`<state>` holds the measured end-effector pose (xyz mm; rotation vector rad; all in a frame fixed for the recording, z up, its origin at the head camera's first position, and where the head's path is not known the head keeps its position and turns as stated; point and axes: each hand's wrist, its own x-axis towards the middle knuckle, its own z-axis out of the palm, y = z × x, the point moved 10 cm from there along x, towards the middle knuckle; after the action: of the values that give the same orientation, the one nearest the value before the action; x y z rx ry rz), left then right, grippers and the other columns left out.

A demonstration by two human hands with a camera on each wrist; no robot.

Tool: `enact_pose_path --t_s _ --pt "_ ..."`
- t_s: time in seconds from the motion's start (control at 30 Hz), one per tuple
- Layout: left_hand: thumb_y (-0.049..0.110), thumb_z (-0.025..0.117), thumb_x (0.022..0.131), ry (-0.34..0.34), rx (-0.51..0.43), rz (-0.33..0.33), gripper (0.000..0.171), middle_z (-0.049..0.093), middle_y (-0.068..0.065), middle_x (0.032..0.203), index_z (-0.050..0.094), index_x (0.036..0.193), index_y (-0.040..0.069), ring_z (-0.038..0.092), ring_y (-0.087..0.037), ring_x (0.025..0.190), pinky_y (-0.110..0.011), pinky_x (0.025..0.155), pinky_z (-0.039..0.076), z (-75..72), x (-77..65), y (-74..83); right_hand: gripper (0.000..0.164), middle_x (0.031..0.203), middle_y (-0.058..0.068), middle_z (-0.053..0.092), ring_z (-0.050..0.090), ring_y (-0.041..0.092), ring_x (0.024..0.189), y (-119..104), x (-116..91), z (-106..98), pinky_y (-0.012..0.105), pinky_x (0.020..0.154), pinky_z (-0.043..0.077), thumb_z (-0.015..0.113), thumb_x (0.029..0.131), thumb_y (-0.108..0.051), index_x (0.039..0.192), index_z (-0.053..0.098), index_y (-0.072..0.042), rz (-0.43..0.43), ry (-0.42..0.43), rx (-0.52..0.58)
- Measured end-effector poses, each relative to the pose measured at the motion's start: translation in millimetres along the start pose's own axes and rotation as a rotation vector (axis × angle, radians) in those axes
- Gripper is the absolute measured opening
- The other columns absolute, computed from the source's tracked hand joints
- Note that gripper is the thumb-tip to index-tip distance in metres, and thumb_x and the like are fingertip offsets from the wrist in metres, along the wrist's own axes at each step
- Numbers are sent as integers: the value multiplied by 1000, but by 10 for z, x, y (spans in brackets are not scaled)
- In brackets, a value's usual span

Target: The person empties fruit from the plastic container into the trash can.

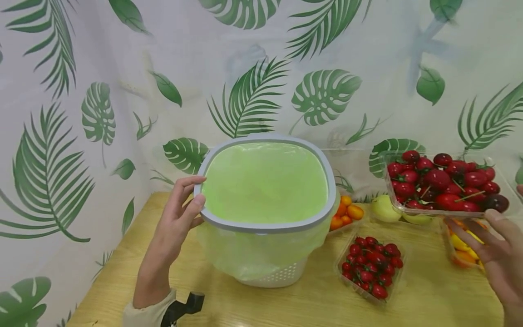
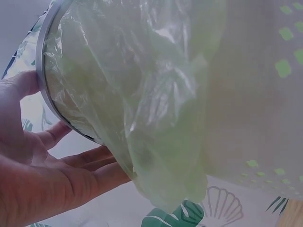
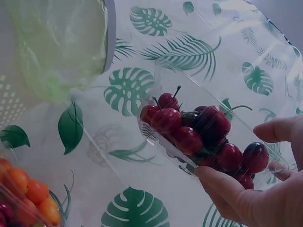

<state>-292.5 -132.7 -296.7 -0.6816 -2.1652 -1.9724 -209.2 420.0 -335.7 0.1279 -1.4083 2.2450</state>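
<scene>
A white trash can point(image 1: 282, 274) with a grey rim point(image 1: 265, 226) stands on the table, lined with a light green plastic bag point(image 1: 265, 181) that hangs over its outside. My left hand point(image 1: 177, 215) grips the rim at its left side, thumb on top and fingers around the edge. Over at the right, my right hand point(image 1: 498, 254) holds up a clear plastic box point(image 3: 163, 80) of dark red cherries point(image 3: 187, 139), thumb at one edge and fingers beneath. The box is raised above the table and tilted in the right wrist view.
A second clear box of small red cherries point(image 1: 373, 261) sits right of the can. Behind it are orange fruits point(image 1: 347, 213) and pale green fruits point(image 1: 384, 209). A box of yellow and orange fruits point(image 1: 461, 245) lies below my right hand. A leaf-patterned curtain point(image 1: 327, 95) hangs behind.
</scene>
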Motion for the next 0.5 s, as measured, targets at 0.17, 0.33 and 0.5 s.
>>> enact_pose_path --t_s 0.17,0.33,0.5 --pt "17 48 108 14 13 -9 39 44 -14 150 42 145 9 63 -34 111 -36 88 56 10 -2 11 72 160 5 10 69 27 100 -82 -55 261 37 79 60 40 100 15 159 27 -25 -80 -24 43" --pt "16 48 107 41 27 -1 38 46 -15 148 44 145 10 63 -35 109 -35 86 57 12 -5 28 67 152 8 24 67 32 106 -64 -90 426 41 81 59 40 100 15 155 28 -22 -53 -47 106" --pt "16 47 108 48 36 -7 38 46 -15 148 44 145 10 62 -37 111 -37 87 56 20 -15 30 68 158 9 32 66 38 117 -97 -146 592 48 83 57 36 99 20 153 30 -21 -44 -114 229"
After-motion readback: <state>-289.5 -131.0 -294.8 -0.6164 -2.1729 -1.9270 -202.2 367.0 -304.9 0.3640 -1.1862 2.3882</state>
